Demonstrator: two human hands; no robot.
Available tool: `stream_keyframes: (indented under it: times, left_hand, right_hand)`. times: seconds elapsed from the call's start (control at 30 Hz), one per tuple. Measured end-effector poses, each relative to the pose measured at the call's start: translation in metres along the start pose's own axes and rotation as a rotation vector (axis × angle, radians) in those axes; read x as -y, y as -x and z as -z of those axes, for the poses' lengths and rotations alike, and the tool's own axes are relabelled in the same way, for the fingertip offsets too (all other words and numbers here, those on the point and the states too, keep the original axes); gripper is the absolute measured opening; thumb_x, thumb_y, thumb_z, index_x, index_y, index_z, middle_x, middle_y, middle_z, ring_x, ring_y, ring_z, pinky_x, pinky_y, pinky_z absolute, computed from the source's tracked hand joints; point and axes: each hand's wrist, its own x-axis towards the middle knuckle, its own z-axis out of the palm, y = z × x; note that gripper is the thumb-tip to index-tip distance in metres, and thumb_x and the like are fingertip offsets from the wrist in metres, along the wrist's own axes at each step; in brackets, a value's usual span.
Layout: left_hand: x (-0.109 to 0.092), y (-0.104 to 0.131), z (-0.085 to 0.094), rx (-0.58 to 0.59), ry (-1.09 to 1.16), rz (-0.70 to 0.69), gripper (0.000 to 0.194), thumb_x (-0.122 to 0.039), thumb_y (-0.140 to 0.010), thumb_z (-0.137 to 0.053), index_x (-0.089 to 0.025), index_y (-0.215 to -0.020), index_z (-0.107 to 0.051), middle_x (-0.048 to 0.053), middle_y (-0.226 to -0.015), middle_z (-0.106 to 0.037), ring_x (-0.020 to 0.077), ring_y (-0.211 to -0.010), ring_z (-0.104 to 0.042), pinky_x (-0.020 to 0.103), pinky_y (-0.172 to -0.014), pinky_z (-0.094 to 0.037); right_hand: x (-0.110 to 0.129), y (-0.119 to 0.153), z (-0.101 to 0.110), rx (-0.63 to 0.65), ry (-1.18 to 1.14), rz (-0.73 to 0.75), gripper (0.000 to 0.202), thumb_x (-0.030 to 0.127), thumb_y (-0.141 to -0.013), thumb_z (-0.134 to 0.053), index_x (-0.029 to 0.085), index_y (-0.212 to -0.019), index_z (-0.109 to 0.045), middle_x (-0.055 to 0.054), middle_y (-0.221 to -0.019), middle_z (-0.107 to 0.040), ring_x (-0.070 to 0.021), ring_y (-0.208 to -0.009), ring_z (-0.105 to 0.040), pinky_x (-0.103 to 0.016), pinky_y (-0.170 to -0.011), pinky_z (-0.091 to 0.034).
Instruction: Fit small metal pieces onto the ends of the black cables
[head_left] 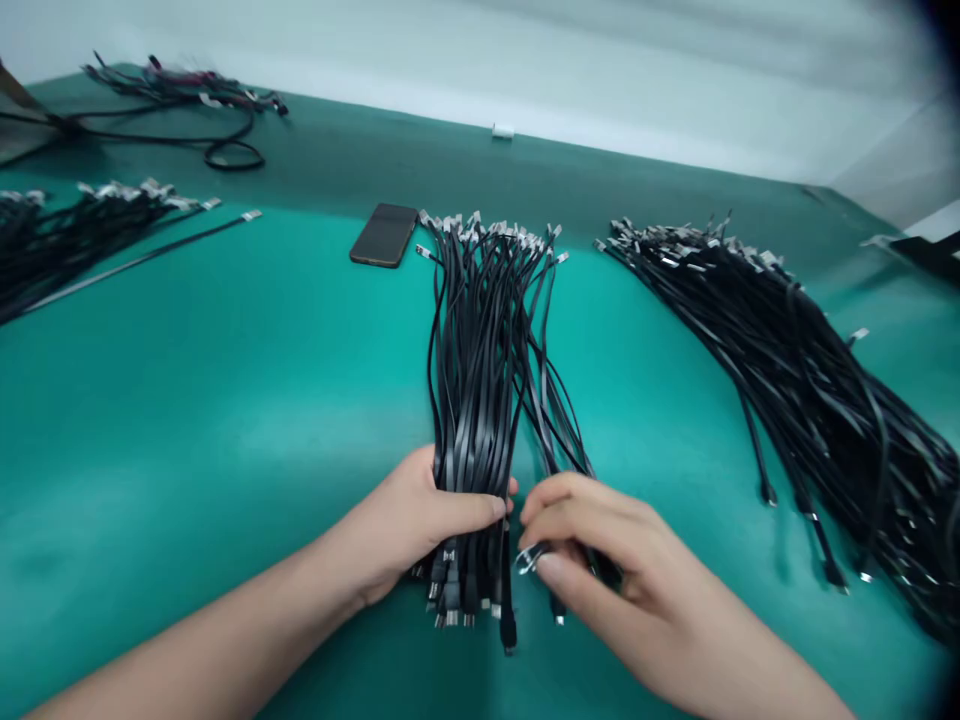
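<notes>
A thick bundle of black USB cables (pixel 472 400) runs up the middle of the green table, its silvery plugs at both ends. My left hand (pixel 435 515) is wrapped round the bundle near its lower end, thumb lying across the front. Just right of it, my right hand (pixel 607 560) pinches a black cable by its metal plug (pixel 529 558) between thumb and fingers. A few loose cables (pixel 551 410) spread from the bundle toward that hand and pass partly under it. The left fingers behind the bundle are mostly hidden.
On the right lies a large heap of black cables (pixel 795 380). Another cable pile (pixel 82 235) is at the left edge. A dark phone (pixel 384 236) rests beyond the bundle. Tangled wires (pixel 187 88) lie at the far left, and a small white piece (pixel 502 131) sits by the wall.
</notes>
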Motion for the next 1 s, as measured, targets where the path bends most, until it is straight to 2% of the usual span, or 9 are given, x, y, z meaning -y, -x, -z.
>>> stream_keyframes:
  times: [0.1,0.3,0.43,0.53,0.67,0.87,1.0]
  left_hand:
    - [0.002,0.000,-0.001,-0.032,-0.022,-0.028,0.024,-0.025,-0.071,-0.086,-0.016,-0.090,-0.075,-0.001,-0.080,-0.071,0.0142,-0.077,-0.064,0.028,-0.074,-0.048]
    - [0.006,0.001,-0.005,-0.090,-0.045,-0.059,0.027,-0.028,-0.071,-0.086,-0.015,-0.092,-0.074,0.000,-0.084,-0.071,0.0158,-0.080,-0.063,0.029,-0.074,-0.049]
    - [0.008,0.000,-0.007,-0.135,-0.060,-0.076,0.028,-0.027,-0.070,-0.087,-0.016,-0.089,-0.070,-0.002,-0.080,-0.068,0.0146,-0.076,-0.060,0.028,-0.070,-0.048]
    - [0.008,0.000,-0.007,-0.128,-0.071,-0.077,0.029,-0.030,-0.069,-0.088,-0.016,-0.084,-0.067,-0.003,-0.075,-0.064,0.0138,-0.071,-0.057,0.027,-0.066,-0.047]
    - [0.005,0.001,-0.008,-0.107,-0.053,-0.062,0.024,-0.029,-0.073,-0.084,-0.017,-0.087,-0.070,-0.003,-0.077,-0.066,0.0143,-0.074,-0.059,0.027,-0.070,-0.047]
    - [0.002,0.000,-0.007,-0.073,-0.064,-0.022,0.021,-0.025,-0.073,-0.082,-0.016,-0.088,-0.070,-0.002,-0.074,-0.069,0.0149,-0.075,-0.062,0.028,-0.073,-0.047]
    - [0.000,0.000,-0.006,-0.020,-0.083,-0.018,0.020,-0.021,-0.070,-0.084,-0.017,-0.085,-0.070,-0.003,-0.075,-0.069,0.0144,-0.074,-0.063,0.028,-0.073,-0.048]
  right_hand:
    - [0.002,-0.002,-0.010,0.125,-0.107,-0.025,0.013,0.019,-0.101,-0.055,0.023,-0.099,-0.067,-0.001,-0.100,-0.061,-0.0132,-0.081,-0.060,-0.027,-0.071,-0.051]
    - [-0.004,-0.010,-0.018,0.066,-0.135,-0.057,0.013,0.018,-0.099,-0.058,0.021,-0.098,-0.070,-0.001,-0.091,-0.061,-0.0132,-0.075,-0.058,-0.027,-0.065,-0.047]
    - [-0.004,-0.011,-0.021,0.095,-0.128,-0.041,0.014,0.020,-0.100,-0.057,0.021,-0.099,-0.071,-0.001,-0.090,-0.060,-0.0131,-0.076,-0.059,-0.027,-0.065,-0.047]
    - [-0.003,-0.010,-0.022,0.100,-0.115,-0.023,0.013,0.021,-0.101,-0.057,0.021,-0.100,-0.070,0.000,-0.088,-0.060,-0.0127,-0.074,-0.058,-0.026,-0.063,-0.046]
    - [-0.006,-0.011,-0.021,0.019,-0.096,-0.072,0.013,0.019,-0.098,-0.057,0.020,-0.096,-0.070,-0.001,-0.085,-0.063,-0.0138,-0.071,-0.058,-0.027,-0.060,-0.046]
    - [-0.019,-0.017,-0.015,-0.278,-0.192,-0.023,0.014,0.023,-0.097,-0.060,0.023,-0.096,-0.074,-0.003,-0.091,-0.072,-0.0150,-0.075,-0.065,-0.028,-0.066,-0.052]
    - [-0.021,-0.020,-0.017,-0.310,-0.148,-0.004,0.014,0.024,-0.099,-0.059,0.023,-0.099,-0.073,-0.004,-0.096,-0.074,-0.0179,-0.084,-0.069,-0.031,-0.071,-0.055]
